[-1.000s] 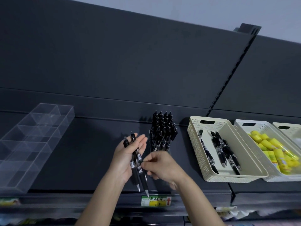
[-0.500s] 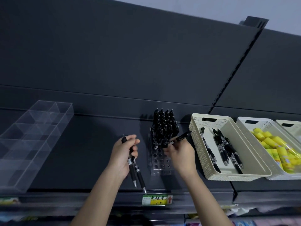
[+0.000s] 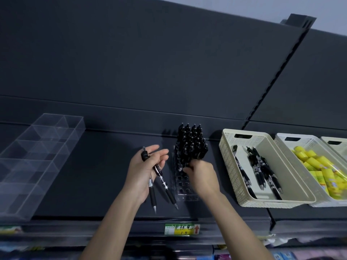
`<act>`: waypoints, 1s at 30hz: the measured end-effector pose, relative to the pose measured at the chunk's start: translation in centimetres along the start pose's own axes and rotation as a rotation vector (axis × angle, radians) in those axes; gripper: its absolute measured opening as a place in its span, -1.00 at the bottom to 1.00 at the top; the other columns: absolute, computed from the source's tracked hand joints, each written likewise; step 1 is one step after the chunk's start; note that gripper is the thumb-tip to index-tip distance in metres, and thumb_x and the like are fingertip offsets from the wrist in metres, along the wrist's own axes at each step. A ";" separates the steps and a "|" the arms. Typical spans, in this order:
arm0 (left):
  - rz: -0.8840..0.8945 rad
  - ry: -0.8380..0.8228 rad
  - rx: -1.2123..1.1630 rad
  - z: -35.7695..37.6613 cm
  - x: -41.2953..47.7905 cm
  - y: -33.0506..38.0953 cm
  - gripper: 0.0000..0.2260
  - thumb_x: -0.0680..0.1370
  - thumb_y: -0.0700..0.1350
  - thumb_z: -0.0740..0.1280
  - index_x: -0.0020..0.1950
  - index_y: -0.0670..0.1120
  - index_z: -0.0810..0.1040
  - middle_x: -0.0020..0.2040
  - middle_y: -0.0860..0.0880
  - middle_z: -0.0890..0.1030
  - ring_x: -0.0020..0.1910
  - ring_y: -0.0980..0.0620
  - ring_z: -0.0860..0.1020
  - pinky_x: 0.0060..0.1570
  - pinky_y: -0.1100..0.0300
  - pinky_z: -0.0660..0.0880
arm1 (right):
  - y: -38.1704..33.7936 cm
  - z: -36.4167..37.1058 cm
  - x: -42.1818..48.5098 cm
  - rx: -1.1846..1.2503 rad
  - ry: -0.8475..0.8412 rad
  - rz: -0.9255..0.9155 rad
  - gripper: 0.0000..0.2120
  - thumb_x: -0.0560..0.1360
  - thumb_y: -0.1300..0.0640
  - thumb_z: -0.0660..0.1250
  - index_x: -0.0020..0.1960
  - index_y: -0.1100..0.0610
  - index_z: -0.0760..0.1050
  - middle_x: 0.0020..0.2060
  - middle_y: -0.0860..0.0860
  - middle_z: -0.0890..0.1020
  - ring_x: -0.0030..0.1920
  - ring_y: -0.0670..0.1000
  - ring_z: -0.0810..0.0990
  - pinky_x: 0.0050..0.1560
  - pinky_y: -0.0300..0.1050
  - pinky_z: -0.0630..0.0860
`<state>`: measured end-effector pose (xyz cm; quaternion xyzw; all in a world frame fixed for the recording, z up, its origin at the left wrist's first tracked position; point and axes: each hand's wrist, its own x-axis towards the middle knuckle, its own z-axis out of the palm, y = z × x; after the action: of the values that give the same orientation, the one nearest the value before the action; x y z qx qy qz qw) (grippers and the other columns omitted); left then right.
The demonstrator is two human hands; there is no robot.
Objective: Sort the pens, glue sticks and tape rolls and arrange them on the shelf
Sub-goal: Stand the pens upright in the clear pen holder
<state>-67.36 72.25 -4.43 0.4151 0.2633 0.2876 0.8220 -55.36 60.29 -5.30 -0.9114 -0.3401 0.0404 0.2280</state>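
Far left: clear divided tray, several compartments, long side angled toward the rear. Centre: clear perforated holder block, front rows of holes open. Right of the block: cream lattice basket with handle slot; touching its right side, white lattice basket; beyond that, third basket, cut by the frame edge. Behind: dark back panel, slotted upright, pale wall. Low centre: green and yellow price label, red arrow, handwritten characters. Bottom edge: blurred packaged goods.
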 end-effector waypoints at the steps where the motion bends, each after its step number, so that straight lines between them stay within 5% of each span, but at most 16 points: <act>1: 0.015 0.001 0.008 0.0 -0.1 0.1 -0.77 0.57 -0.27 0.32 0.22 -0.17 0.49 0.02 -0.14 0.69 0.02 0.00 0.66 -0.09 0.28 0.57 | 0.0 0.0 0.0 0.002 -0.001 -0.002 -0.83 0.52 0.11 0.34 -0.15 0.21 0.55 -0.25 0.09 0.63 -0.27 0.10 0.58 -0.34 -0.12 0.41; 11: 0.115 -0.002 0.098 0.5 -0.7 0.5 -0.87 0.57 -0.31 0.28 0.09 -0.19 0.53 -0.08 -0.12 0.71 -0.11 0.05 0.66 -0.14 0.28 0.56 | 0.0 -2.0 -2.0 0.079 0.024 0.067 -0.85 0.45 0.13 0.41 -0.23 0.19 0.56 -0.35 0.01 0.61 -0.31 0.01 0.61 -0.35 -0.12 0.49; 16: 0.137 -0.028 0.153 2.6 -0.9 0.0 -0.88 0.56 -0.32 0.27 0.05 -0.17 0.54 -0.13 -0.09 0.70 -0.19 0.09 0.62 -0.19 0.26 0.53 | -2.4 -2.4 -4.1 0.543 -0.334 -0.056 -0.89 0.44 0.15 0.45 -0.25 0.04 0.58 -0.44 -0.10 0.58 -0.44 -0.23 0.51 -0.36 -0.39 0.40; 24: 0.129 -0.020 0.167 3.4 -1.1 -0.1 -0.89 0.62 -0.17 0.24 0.08 -0.14 0.52 -0.06 -0.04 0.70 -0.03 0.07 0.67 -0.10 0.26 0.58 | -1.1 -2.5 -4.3 0.367 -0.094 -0.039 -0.84 0.42 0.20 0.35 -0.29 0.03 0.44 -0.44 -0.11 0.52 -0.49 -0.21 0.46 -0.46 -0.42 0.35; 27: 0.147 0.073 0.287 2.8 -1.0 0.3 -0.86 0.62 -0.06 0.24 0.02 -0.10 0.53 -0.28 0.03 0.67 -0.33 0.11 0.62 -0.37 0.32 0.52 | 0.0 -3.1 -3.0 0.406 0.209 0.079 -0.86 0.44 0.20 0.37 -0.25 0.08 0.44 -0.39 -0.12 0.55 -0.42 -0.24 0.48 -0.44 -0.47 0.36; 30: 0.176 0.082 0.357 2.2 -0.7 0.3 -0.75 0.62 0.03 0.21 -0.06 -0.15 0.47 -0.43 0.06 0.43 -0.51 0.15 0.34 -0.55 0.31 0.27 | 0.5 -3.3 -1.6 0.358 0.320 0.117 -0.87 0.50 0.18 0.34 -0.20 0.17 0.45 -0.39 -0.09 0.53 -0.39 -0.23 0.46 -0.44 -0.49 0.34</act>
<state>-66.45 70.75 -2.95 0.5637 0.3061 0.3236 0.6956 -55.50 57.69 -2.67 -0.8695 -0.2338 -0.0318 0.4340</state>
